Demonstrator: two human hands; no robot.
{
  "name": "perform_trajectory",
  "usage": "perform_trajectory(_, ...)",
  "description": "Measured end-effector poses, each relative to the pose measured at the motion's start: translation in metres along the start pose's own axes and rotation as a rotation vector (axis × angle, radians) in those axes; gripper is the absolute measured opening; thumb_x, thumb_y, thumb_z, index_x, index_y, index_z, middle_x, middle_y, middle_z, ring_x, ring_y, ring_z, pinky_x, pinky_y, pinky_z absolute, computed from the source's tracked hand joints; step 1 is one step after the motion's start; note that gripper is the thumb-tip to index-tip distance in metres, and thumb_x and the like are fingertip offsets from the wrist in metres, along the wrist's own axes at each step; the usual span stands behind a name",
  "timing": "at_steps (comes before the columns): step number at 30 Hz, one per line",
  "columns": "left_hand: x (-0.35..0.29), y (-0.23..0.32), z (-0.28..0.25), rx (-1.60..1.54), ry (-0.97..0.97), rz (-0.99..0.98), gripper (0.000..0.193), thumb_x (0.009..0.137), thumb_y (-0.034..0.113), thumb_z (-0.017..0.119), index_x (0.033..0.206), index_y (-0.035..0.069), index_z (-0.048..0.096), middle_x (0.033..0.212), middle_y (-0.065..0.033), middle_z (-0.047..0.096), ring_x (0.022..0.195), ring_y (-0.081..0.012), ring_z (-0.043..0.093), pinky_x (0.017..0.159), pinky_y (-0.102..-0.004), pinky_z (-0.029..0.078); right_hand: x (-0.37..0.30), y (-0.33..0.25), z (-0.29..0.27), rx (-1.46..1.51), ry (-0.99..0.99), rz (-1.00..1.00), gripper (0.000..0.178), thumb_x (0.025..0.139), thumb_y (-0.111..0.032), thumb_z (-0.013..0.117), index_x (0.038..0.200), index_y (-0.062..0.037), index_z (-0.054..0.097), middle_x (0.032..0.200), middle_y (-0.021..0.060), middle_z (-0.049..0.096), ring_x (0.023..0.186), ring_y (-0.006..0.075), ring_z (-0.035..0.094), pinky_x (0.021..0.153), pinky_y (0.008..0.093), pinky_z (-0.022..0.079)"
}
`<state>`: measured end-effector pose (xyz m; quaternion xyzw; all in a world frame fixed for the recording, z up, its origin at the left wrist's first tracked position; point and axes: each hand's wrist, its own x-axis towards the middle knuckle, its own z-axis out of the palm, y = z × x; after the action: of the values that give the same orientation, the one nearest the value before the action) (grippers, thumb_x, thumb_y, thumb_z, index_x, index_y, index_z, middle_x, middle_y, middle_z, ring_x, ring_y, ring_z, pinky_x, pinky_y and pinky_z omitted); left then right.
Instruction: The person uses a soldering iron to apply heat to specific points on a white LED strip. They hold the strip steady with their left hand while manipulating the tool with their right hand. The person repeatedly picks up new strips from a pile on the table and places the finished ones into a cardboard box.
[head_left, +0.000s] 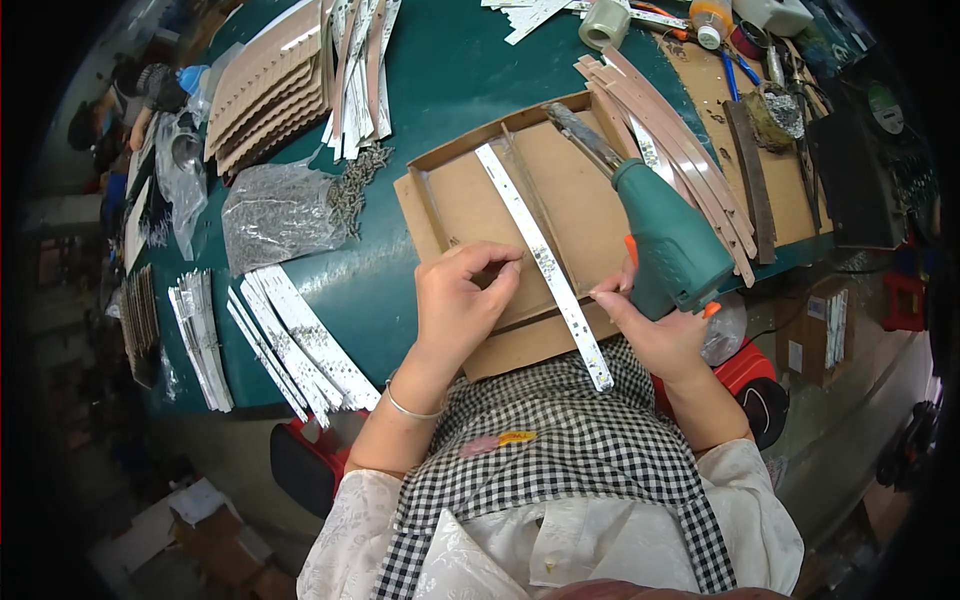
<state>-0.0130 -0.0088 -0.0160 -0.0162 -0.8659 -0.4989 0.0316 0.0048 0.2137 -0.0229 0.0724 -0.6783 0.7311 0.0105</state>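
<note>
A long white strip (537, 245), dotted with small dark parts, slants across a shallow cardboard tray (440, 160) and reaches over its near edge toward my apron. My left hand (462, 305) is closed in a pinch just left of the strip; whatever is between its fingertips is too small to make out. My right hand (665, 340) is closed around the lower part of a green handheld power tool (675, 235) with orange buttons. The tool's long dark metal front points to the far left over the tray. My right thumb tip is close to the strip's right edge.
Left on the green table (440, 80) are a plastic bag of small metal parts (280, 210), white strips (300, 335) and stacked tan pieces (270, 100). Curved tan strips (700, 160) lie right of the tray. Tape (605, 25), bottles and hand tools crowd the far right.
</note>
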Motion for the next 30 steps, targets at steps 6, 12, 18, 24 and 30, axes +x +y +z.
perform_trajectory(6, 0.010, -0.007, 0.005, 0.132, -0.016, 0.092, 0.011, 0.081, 0.003, 0.074, 0.092, 0.003, 0.077, 0.083, -0.0105, 0.076, 0.068, -0.0173, 0.073, 0.064, -0.0275, 0.056, -0.011, 0.009, -0.009, 0.037, -0.023, 0.053, 0.046, 0.083, 0.015, 0.069, 0.123, 0.0007, 0.049, 0.092, 0.0055, 0.056, 0.085, 0.0166, 0.065, 0.077, 0.0309, 0.055)
perform_trajectory(12, 0.014, -0.005, 0.007, 0.183, -0.031, 0.107, 0.011, 0.081, 0.003, 0.073, 0.091, 0.002, 0.077, 0.083, -0.0115, 0.076, 0.067, -0.0186, 0.072, 0.064, -0.0284, 0.056, -0.012, 0.011, -0.011, 0.039, -0.045, 0.033, 0.047, 0.084, 0.014, 0.067, 0.125, 0.0007, 0.048, 0.092, 0.0062, 0.055, 0.086, 0.0172, 0.064, 0.079, 0.0317, 0.055)
perform_trajectory(18, 0.013, -0.007, 0.007, 0.175, -0.032, 0.134, 0.011, 0.080, 0.001, 0.073, 0.091, 0.003, 0.077, 0.084, -0.0108, 0.076, 0.070, -0.0186, 0.073, 0.065, -0.0286, 0.056, -0.012, 0.013, -0.014, 0.001, -0.066, 0.013, 0.048, 0.084, 0.015, 0.067, 0.125, 0.0007, 0.048, 0.093, 0.0064, 0.055, 0.086, 0.0174, 0.065, 0.079, 0.0320, 0.056)
perform_trajectory(24, 0.012, -0.011, 0.009, 0.198, -0.025, 0.228, 0.012, 0.080, -0.001, 0.073, 0.091, 0.003, 0.077, 0.085, -0.0108, 0.076, 0.073, -0.0184, 0.073, 0.066, -0.0277, 0.057, -0.015, 0.014, -0.018, 0.034, -0.040, 0.027, 0.050, 0.083, 0.015, 0.066, 0.128, 0.0020, 0.047, 0.093, 0.0070, 0.056, 0.080, 0.0184, 0.066, 0.072, 0.0316, 0.058)
perform_trajectory(30, 0.010, -0.010, 0.011, 0.160, -0.007, 0.120, 0.011, 0.079, 0.000, 0.073, 0.089, 0.001, 0.076, 0.081, -0.0112, 0.075, 0.070, -0.0175, 0.074, 0.064, -0.0267, 0.057, -0.027, -0.011, -0.034, 0.222, -0.044, 0.204, 0.056, 0.084, 0.012, 0.066, 0.135, 0.0066, 0.045, 0.097, 0.0118, 0.061, 0.074, 0.0189, 0.066, 0.059, 0.0314, 0.057)
